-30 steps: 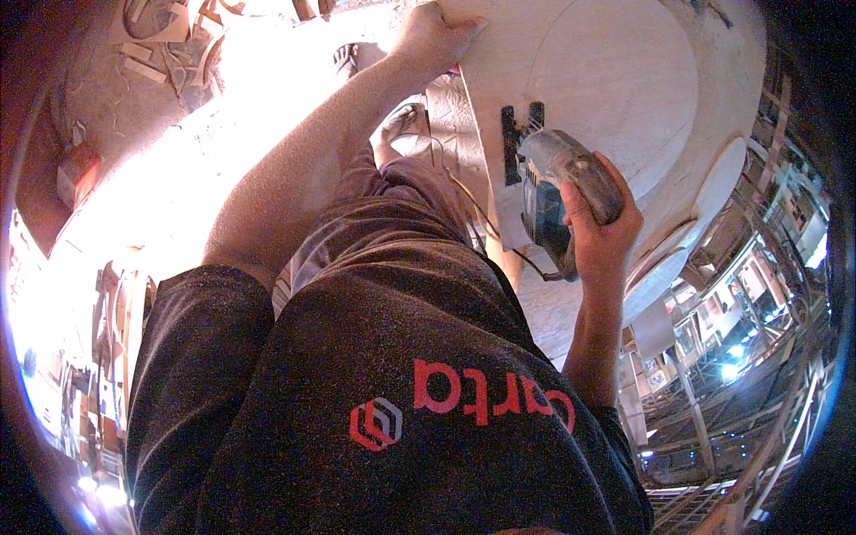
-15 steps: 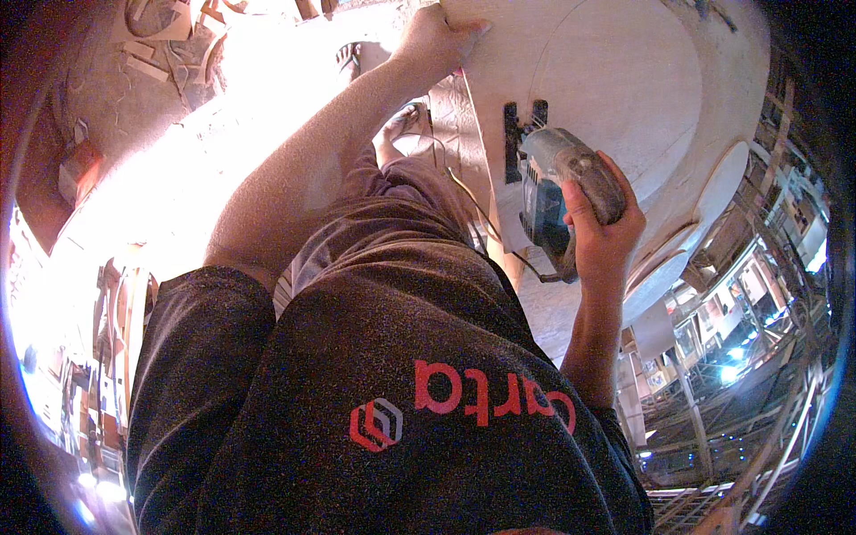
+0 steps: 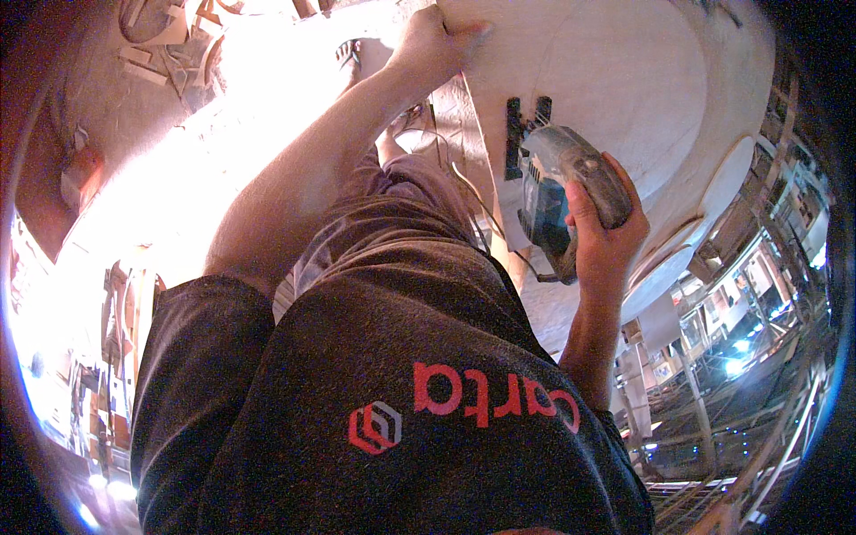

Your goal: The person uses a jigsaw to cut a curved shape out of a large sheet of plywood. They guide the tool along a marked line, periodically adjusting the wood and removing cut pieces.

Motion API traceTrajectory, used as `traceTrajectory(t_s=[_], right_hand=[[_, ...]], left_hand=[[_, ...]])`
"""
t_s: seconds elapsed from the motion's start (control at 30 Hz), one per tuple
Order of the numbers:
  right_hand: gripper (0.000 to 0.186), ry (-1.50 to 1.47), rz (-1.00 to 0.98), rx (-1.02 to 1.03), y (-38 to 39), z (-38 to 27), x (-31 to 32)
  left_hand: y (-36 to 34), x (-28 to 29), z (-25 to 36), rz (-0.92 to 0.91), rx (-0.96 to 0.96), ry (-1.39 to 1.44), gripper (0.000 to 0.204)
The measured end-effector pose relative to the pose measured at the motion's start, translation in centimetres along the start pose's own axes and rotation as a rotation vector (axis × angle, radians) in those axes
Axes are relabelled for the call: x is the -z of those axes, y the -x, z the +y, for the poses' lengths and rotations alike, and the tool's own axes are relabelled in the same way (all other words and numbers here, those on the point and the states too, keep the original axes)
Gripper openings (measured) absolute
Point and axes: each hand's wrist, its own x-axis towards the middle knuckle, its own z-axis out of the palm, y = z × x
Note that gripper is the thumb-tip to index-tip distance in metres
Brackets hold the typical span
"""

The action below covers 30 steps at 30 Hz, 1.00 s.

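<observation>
A jigsaw [image 3: 584, 165] with a dusty grey top and a teal-and-black body is in my right hand [image 3: 606, 223], fingers wrapped round its handle. The jigsaw's black base [image 3: 514, 138] rests on a pale wooden board [image 3: 615, 80], close to the board's left edge. A faint curved line runs across the board ahead of the tool. Farther off, my left hand [image 3: 437, 40] grips that same edge, thumb lying on top and the other fingers mostly hidden. The blade cannot be made out.
A power cord [image 3: 473, 192] hangs between my body and the board. Rounded panels [image 3: 727, 178] show beyond the board's right side. Wood offcuts [image 3: 147, 67] lie on the floor at far left, which is partly lost in glare. A sandalled foot [image 3: 349, 55] stands near my left forearm.
Almost nothing differs. The view has shifted slightly, and both hands keep their holds on the jigsaw and the board.
</observation>
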Motion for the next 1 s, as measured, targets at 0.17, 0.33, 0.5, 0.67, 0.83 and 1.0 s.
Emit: traceTrajectory(t_s=[0.17, 0.33, 0.5, 0.67, 0.83, 1.0], right_hand=[[0.052, -0.026, 0.023, -0.045, 0.1, -0.6, -0.4], [0.054, -0.036, 0.021, -0.044, -0.2, -0.7, -0.4], [0.053, -0.053, 0.02, -0.066, -0.3, -1.7, -0.5], [0.053, -0.038, 0.026, -0.05, -0.6, -1.8, -0.7], [0.052, -0.006, 0.03, -0.04, -0.9, -1.6, -0.8], [0.051, -0.027, 0.036, -0.062, -1.2, -2.4, -0.8]], left_hand=[[0.3, -0.1, 1.2, 0.023, 0.1, -0.089, 0.03], [0.2, -0.3, 0.3, 0.037, -0.006, 0.022, 0.03], [0.2, 0.0, 0.9, 0.019, 0.071, -0.066, 0.029], [0.1, 0.0, 0.4, 0.012, 0.06, 0.026, 0.029], [0.0, 0.0, 0.4, 0.018, 0.037, 0.049, 0.028], [-1.4, -0.3, -3.2, 0.035, -0.112, -0.06, 0.038]])
